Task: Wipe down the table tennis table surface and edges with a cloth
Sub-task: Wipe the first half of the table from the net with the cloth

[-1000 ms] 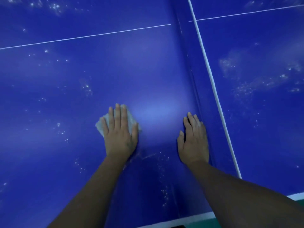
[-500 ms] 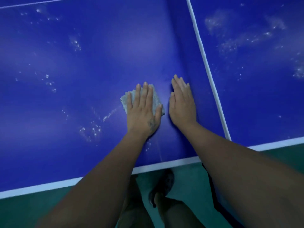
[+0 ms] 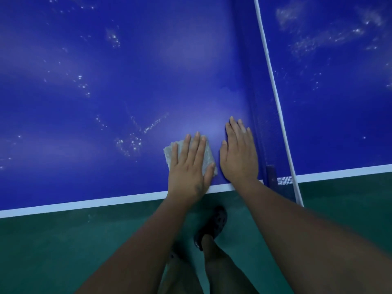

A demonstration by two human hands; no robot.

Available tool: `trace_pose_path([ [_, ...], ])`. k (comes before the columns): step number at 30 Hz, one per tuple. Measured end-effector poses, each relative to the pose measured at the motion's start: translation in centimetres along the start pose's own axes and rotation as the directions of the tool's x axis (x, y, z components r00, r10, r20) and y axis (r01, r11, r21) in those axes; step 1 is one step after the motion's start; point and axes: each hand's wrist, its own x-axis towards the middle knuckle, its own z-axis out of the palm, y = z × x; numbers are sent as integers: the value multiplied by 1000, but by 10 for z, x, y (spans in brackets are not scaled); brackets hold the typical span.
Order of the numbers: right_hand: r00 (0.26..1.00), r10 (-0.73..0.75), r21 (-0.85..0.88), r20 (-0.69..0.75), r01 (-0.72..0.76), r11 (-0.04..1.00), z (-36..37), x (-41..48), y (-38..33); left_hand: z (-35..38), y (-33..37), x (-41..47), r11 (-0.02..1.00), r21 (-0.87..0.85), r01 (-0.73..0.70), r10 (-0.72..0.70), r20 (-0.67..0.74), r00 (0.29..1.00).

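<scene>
Big blue worktop (image 3: 106, 85) fills the top of the frame. Way more green floor (image 3: 63, 251) shows along the bottom than a second ago, because we've dragged the stroke back to the near side.

The net (image 3: 263, 81) runs down the right of the frame. Our left hand (image 3: 188, 166) sits lower centre, palm flat, fingers straight and a bit spread, pressing the cloth (image 3: 169, 152) down. Its heel is over the white edge line (image 3: 84, 203) now. Our right hand (image 3: 238, 155) lies flat just right of it, fingers pressed together on bare worktop, right beside the net.

We'd say this pass is about done and the edge comes next. The wet specks (image 3: 131, 143) just left of the cloth haven't been wiped yet, though.
</scene>
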Motion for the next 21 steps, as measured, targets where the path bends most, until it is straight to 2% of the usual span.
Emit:
trace_pose_path([
  [4, 999, 7, -8, -36, -7, 1000, 3, 0, -2, -3, -9, 29, 998, -3, 67, -67, 12, 998],
  [10, 999, 17, -18, -32, -17, 1000, 2, 1, -3, 6, 11, -28, 997, -30, -73, 73, 2, 997],
  [15, 998, 15, -42, -62, -17, 999, 5, 2, -4, -6, -15, 69, 991, -26, -128, 128, -1, 992],
  [18, 997, 6, -43, -74, -9, 999, 6, 2, -3, -18, -46, 131, 999, 9, -46, 45, 52, 998],
  [21, 998, 18, -37, -59, -20, 999, 6, 1, -3, -28, -89, 150, 983, -21, 183, -181, 51, 982],
])
